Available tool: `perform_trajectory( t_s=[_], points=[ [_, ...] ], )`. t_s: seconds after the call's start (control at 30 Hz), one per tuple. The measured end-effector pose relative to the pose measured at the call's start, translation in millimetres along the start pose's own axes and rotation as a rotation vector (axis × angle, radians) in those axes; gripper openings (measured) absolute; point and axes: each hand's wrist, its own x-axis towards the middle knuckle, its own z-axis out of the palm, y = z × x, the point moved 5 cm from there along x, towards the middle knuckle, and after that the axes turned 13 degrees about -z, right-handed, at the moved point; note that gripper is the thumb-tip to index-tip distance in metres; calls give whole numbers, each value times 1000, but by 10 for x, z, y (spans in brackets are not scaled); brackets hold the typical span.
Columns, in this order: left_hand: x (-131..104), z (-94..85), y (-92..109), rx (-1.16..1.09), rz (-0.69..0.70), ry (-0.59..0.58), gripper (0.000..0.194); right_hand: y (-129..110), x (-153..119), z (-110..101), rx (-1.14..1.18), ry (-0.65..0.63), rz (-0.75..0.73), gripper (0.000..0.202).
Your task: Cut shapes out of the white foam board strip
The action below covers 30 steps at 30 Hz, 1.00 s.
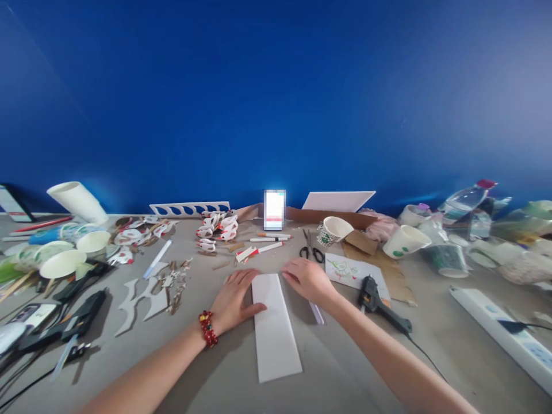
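A long white foam board strip (276, 333) lies flat on the grey table. My left hand (236, 300) rests at its left side, fingers stretched out near the far end and the thumb on the board's surface. My right hand (308, 282) reaches in from the right with the fingertips down by the board's far right corner; whether they touch it I cannot tell. From beneath my right palm pokes a narrow pale purplish strip (317, 314), its other end hidden. Neither hand grips anything that I can see.
Black scissors (312, 253), a paper cup (334, 230) and a glue gun (382, 305) stand beyond and right of the hands. Pens (269, 247) and cut-out pieces (215, 227) lie ahead. At left are foam scraps (140, 302); at far right, a power strip (502, 333).
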Motion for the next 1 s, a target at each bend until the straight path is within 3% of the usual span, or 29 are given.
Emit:
perform_trajectory(
  t_s=[0.1,0.2,0.37,0.5,0.7,0.83,1.0],
  points=[
    [-13,1,3,3,17,-51,90,-14,-141,-30,16,68,7,24],
    [-21,30,0,20,36,-78,98,37,-320,-65,-59,131,103,26],
    [-12,32,13,10,33,-64,94,119,-543,57,-172,6,233,37],
    [-10,-6,38,-26,20,-37,89,184,-579,194,-161,-30,197,40],
    [-10,9,37,-25,-7,-38,70,234,-547,237,-216,126,128,41],
    [-7,15,28,-19,15,-28,59,98,-532,228,-230,202,22,41],
    [1,62,45,-19,35,-28,60,-131,-471,333,-111,108,-187,41]
  ],
)
